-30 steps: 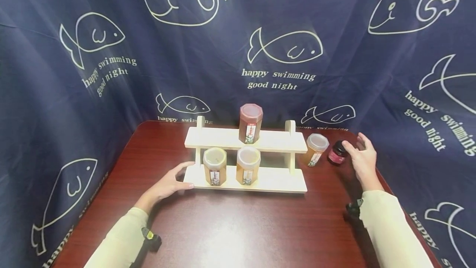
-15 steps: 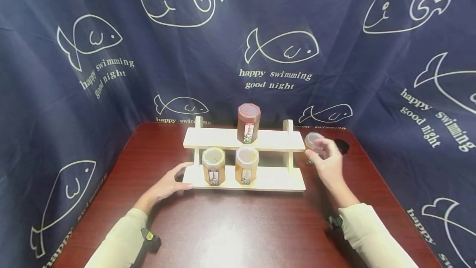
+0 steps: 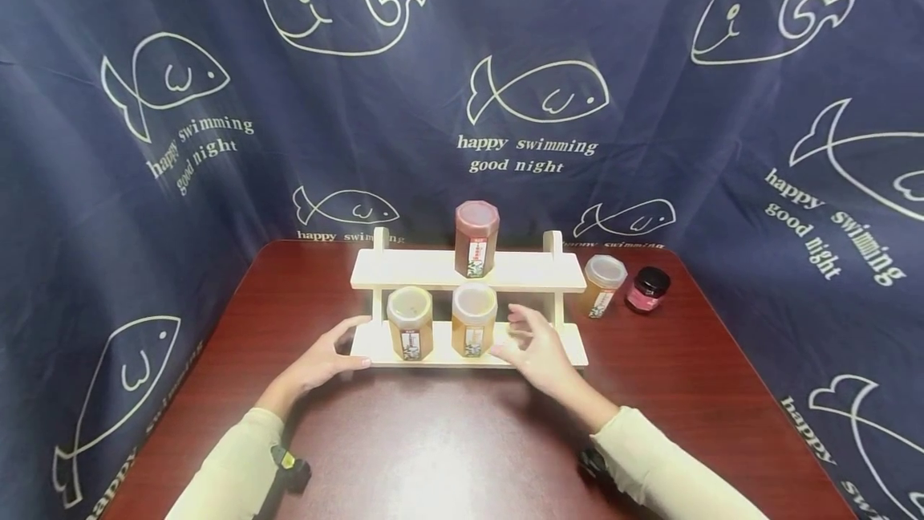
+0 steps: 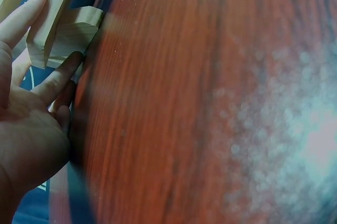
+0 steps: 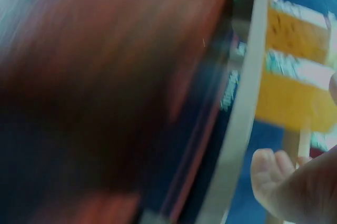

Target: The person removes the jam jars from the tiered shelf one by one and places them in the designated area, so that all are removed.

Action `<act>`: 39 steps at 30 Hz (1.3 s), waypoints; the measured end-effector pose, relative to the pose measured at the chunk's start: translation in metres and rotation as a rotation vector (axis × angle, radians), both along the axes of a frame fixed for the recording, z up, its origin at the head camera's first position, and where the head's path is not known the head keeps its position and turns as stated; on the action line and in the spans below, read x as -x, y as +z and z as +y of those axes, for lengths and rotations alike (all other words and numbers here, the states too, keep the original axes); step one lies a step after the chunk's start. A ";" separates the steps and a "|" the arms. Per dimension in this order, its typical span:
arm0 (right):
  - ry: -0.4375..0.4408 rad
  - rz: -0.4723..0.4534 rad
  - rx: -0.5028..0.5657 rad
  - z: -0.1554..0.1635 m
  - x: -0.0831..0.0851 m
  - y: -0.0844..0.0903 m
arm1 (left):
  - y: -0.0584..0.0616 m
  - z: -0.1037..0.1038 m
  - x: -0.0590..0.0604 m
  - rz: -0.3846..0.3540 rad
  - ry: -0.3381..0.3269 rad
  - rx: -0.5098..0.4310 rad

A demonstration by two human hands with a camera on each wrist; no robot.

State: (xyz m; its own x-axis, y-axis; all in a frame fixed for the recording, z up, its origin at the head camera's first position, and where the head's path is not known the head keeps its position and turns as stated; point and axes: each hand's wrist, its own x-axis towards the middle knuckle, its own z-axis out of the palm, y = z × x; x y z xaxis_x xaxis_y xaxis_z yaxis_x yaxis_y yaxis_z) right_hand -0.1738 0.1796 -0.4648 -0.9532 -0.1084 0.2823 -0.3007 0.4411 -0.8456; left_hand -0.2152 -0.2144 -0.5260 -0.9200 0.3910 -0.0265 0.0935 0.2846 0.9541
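Amber jar (image 3: 474,329) stands just left of the right hand (image 3: 540,353)

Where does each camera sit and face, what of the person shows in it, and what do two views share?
Head: on the head, facing forward and down at the two-tier shelf and tabletop; the left grip, right grip and both sleeves show.
Left wrist: on that wrist, facing the tabletop and the two-tier shelf's end; the left grip shows at left.
Right wrist: on that wrist, facing amber jars along the shelf, partly blurred; part of the right grip shows.
Shared: head and right wrist both show amber jars.
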 end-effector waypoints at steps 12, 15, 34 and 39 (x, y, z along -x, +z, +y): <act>-0.156 -0.046 -0.093 -0.052 0.007 -0.009 | -0.005 -0.001 0.000 -0.005 0.023 0.008; -0.195 -0.046 -0.057 -0.060 0.009 -0.011 | -0.004 -0.001 -0.001 -0.005 0.025 0.011; -0.280 0.016 -0.017 -0.066 0.014 -0.011 | 0.000 -0.001 -0.003 0.032 0.025 0.018; -0.245 0.027 -0.021 -0.060 0.011 -0.004 | 0.000 0.000 -0.003 0.023 0.020 0.008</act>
State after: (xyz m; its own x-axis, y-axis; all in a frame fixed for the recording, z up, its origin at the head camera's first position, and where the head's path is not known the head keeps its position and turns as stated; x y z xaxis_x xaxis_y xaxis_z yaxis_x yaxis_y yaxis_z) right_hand -0.1847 0.1199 -0.4692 -0.9440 0.1190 0.3078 -0.2044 0.5214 -0.8285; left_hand -0.2126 -0.2140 -0.5257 -0.9280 0.3726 -0.0082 0.1096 0.2939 0.9495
